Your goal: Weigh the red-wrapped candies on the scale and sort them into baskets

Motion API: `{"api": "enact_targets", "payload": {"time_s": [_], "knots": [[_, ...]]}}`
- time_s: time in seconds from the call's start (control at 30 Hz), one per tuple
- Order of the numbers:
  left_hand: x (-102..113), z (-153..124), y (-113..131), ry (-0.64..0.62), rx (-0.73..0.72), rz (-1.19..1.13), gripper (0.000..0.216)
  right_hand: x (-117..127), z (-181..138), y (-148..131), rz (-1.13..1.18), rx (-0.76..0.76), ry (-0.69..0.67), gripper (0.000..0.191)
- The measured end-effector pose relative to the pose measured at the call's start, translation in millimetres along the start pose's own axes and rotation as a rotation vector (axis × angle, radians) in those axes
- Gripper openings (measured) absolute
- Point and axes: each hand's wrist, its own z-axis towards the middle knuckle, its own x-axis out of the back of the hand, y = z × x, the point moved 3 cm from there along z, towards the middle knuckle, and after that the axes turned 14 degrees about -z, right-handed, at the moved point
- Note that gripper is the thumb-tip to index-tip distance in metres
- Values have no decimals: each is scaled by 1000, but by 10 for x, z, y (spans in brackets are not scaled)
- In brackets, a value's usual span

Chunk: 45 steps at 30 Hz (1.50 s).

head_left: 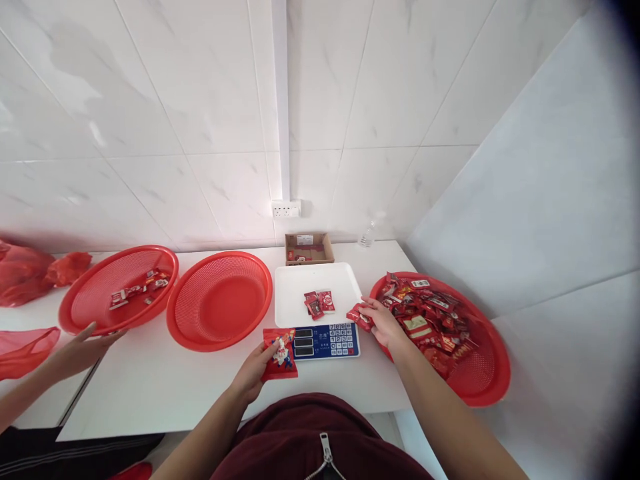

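My left hand (251, 372) grips a red packet (280, 355) with a cartoon figure printed on it, held in front of the scale's display. My right hand (381, 321) pinches a small red snack packet (360, 317) at the right edge of the scale's white tray. Several small red packets (319, 304) lie on that tray (290, 287). Below it shows the blue keypad panel of the scale (327, 341). Right of my right hand, a red plastic basket (493, 373) holds a heap of mostly red wrapped snacks (435, 320).
An empty-looking red basket (220, 303) stands left of the scale. Farther left, a co-worker's hand (83, 350) touches another red basket (120, 260) with some packets. Behind the scale are a small cardboard box (309, 250) and a clear plastic bottle (367, 235). Red plastic bags (25, 273) lie far left.
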Motion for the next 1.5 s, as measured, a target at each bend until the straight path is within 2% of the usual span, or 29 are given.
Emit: {"api": "enact_targets", "payload": {"time_s": [0.2, 0.4, 0.53, 0.73, 0.9, 1.17, 1.33, 1.5], "knots": [[-63, 43, 2, -52, 7, 10, 23, -203, -11, 17, 25, 32, -48, 43], [45, 33, 4, -39, 2, 0, 26, -460, 74, -133, 160, 42, -65, 47], [158, 31, -7, -2, -5, -19, 27, -443, 193, -191, 278, 71, -29, 47], [152, 11, -1, 42, -8, -15, 26, -267, 316, -10, 306, -41, 110, 42], [67, 15, 8, -1, -9, -2, 25, -185, 359, -17, 384, 65, 197, 36], [47, 64, -13, -45, -9, 18, 24, -422, 681, -176, 373, 98, 325, 17], [82, 3, 17, 1, -19, 8, 25, -564, 778, -272, 344, 76, 314, 20], [132, -38, 30, 12, -29, -17, 23, -528, 717, -256, 340, 24, 274, 20]]}}
